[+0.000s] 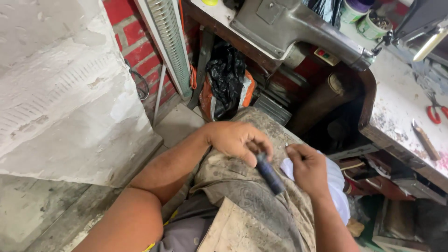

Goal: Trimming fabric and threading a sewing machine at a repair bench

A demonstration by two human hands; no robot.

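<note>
Cramped workshop floor, red brick wall (133, 39) behind and a worn workbench (396, 105) to the right. Over a stained apron (254, 186) on the lap, the left hand (235, 140) closes its fingers (254, 148) around the upper end of a dark blue cylinder (269, 173), whose long axis runs down and to the right, away from that hand. The right hand (308, 168) sits just beside it, fingers curled, pinching a small white piece (287, 168). Behind, an orange-and-black bag (226, 81) leans upright; red-handled scissors (436, 112) lie on the bench
</note>
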